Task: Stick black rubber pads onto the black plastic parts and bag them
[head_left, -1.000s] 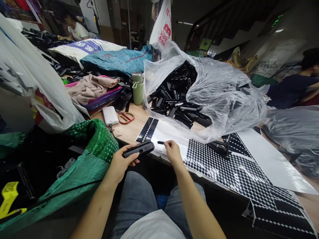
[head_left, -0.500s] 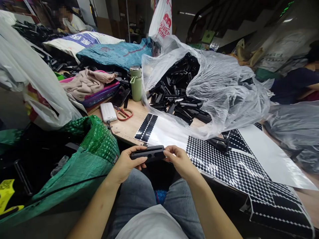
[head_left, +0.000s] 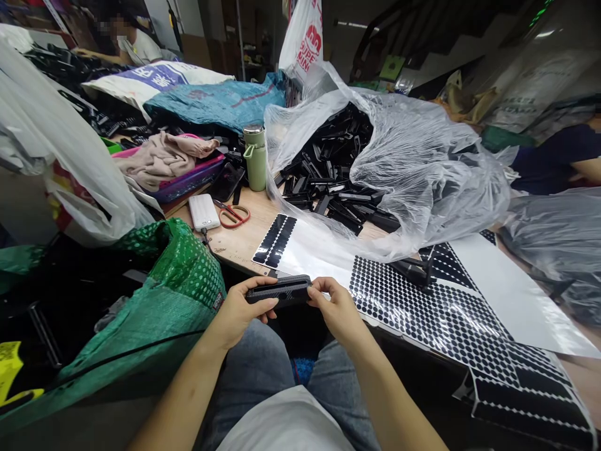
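Observation:
A black, oblong plastic part point(head_left: 286, 290) with a long slot and a carbon-fibre-like pattern lies level above my lap. My left hand point(head_left: 245, 305) is closed round its left end, thumb along the near side. At the other end my right hand point(head_left: 331, 304) pinches the corner between thumb and fingers. Just beyond, on the table edge, are sheets of round black stickers point(head_left: 399, 288). Many similar black parts point(head_left: 338, 181) spill out of a clear plastic bag point(head_left: 422, 169) behind them.
On the table stand a green bottle point(head_left: 255, 160), red-handled scissors point(head_left: 235, 216), a white power bank point(head_left: 203, 211) and a basket point(head_left: 188, 178) with a cloth. A green woven sack point(head_left: 154, 319) is at my left, crossed by a black cable. Co-workers sit at far left and right.
The black part has tilted slightly in my hands, showing more of its slotted top. Both hands keep their hold, nearly in the same place.

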Motion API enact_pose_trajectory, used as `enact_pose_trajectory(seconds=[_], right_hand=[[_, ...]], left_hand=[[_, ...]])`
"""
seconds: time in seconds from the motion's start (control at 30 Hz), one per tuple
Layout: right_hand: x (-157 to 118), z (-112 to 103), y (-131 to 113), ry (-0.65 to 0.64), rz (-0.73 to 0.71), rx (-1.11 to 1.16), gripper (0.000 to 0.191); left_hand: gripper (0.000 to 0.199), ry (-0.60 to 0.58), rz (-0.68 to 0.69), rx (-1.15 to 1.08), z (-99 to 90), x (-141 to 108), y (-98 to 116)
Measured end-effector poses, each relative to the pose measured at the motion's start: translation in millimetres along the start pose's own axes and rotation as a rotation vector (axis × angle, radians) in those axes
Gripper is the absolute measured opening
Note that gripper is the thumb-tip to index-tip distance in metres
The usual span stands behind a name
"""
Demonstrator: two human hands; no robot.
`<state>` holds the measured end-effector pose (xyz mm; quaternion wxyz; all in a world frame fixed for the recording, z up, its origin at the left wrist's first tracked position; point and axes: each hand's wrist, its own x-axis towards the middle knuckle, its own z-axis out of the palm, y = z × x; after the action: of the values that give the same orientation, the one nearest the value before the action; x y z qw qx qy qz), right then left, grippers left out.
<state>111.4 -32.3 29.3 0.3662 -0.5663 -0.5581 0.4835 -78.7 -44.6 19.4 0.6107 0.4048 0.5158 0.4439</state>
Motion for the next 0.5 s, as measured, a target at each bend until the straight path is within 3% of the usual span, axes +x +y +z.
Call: enact_pose_trajectory(seconds=[0.5], right_hand=[[-8.4, 2.7, -7.3, 0.069, -0.027, -0.059, 0.018]], left_hand=[[0.044, -0.014, 0.009, -0.014, 1.9, -4.6, 1.0]])
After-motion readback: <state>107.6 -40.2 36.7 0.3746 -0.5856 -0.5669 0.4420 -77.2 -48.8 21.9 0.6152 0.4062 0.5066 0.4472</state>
